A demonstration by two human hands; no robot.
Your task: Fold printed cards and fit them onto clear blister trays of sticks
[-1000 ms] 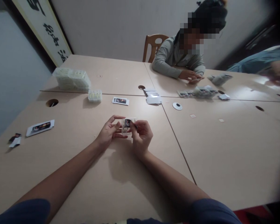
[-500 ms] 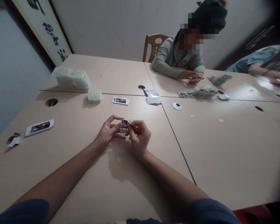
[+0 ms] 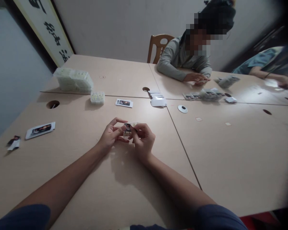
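A small clear plastic box (image 3: 126, 135) is held up a little above the table between my two hands. A dark printed label (image 3: 127, 126) lies against its face. My left hand (image 3: 112, 133) grips the box from the left side, thumb in front and fingers behind and below. From the right, my right hand (image 3: 143, 138) is closed on the box, its thumb at the label's edge. Whether the label is fully stuck down I cannot tell. My right fingers hide part of the box. A similar clear box (image 3: 97, 98) with yellowish contents stands beyond my left hand.
Stacked clear boxes (image 3: 73, 80) stand at the back left. Printed label sheets (image 3: 40, 130) lie left, more labels (image 3: 124, 103) ahead, and white sheets (image 3: 158, 100) near the table seam. A co-worker (image 3: 182, 60) sits across, behind several boxes (image 3: 210, 94); another person's arm (image 3: 266, 72) is far right.
My hands and the box stay almost in place. The co-worker's hands across the table shift slightly, and the far-right person's arm moves.
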